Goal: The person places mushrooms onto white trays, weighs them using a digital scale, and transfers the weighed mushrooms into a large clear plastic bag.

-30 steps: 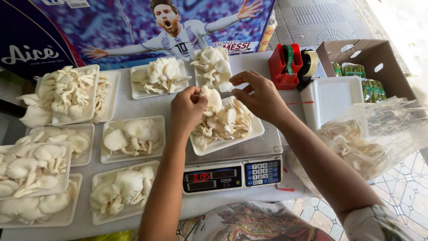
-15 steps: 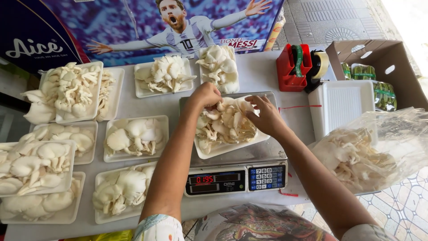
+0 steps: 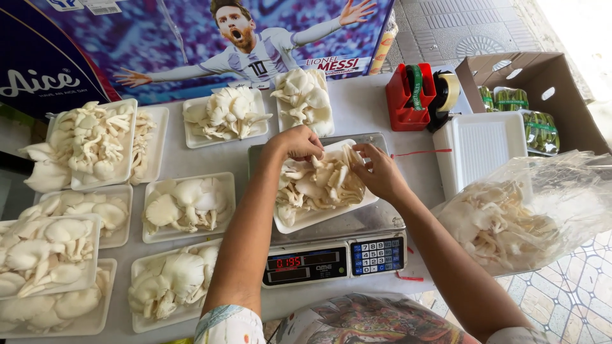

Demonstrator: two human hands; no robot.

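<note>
A head-worn camera looks down on a pale worktop [image 3: 376,108] crowded with white foam trays of oyster mushrooms.

At far left, several filled trays [image 3: 95,143] sit in overlapping rows, and two more filled trays [image 3: 226,114] stand along the back, under a large blue poster.

In the middle, a digital weighing scale [image 3: 331,255] carries one white foam tray [image 3: 319,216] heaped with oyster mushrooms [image 3: 322,185]; its red display is lit.

A second ago both hands were raised above this tray, the left with a mushroom piece; half a second ago they were coming down onto the heap. Now both are on it. The left hand [image 3: 296,141] rests at the tray's back left edge, its fingers curled down and closed on mushroom pieces there. The right hand [image 3: 379,171] sits at the tray's right side, its fingers narrow, pinching the tip of a mushroom. So the work has moved from carrying pieces to settling them in the tray being weighed.

To the right stand a red tape dispenser [image 3: 414,95], then a stack of empty foam trays [image 3: 478,150], a clear plastic bag of loose mushrooms [image 3: 510,223], and a cardboard box [image 3: 548,76] of wrapped green vegetables.
</note>
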